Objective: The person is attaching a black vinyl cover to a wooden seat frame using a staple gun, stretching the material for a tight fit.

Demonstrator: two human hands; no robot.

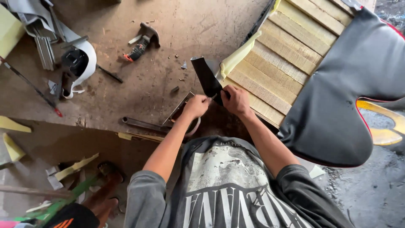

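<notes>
My left hand (197, 105) pinches a thin metal tool, with its tip against a black strip of cover material (206, 78). My right hand (236, 100) grips the lower end of that same strip at the corner of a yellow foam seat pad (282, 46). The strip stands up from the pad's edge and curls at its top. A black seat cover with red piping (350, 93) lies folded back over the right part of the pad.
On the worn brown workbench (139, 84) lie a staple gun with an orange and black grip (141, 44), a long wrench (143, 124), a white and black curved part (78, 63), metal strips (42, 50) and yellow foam scraps (12, 135).
</notes>
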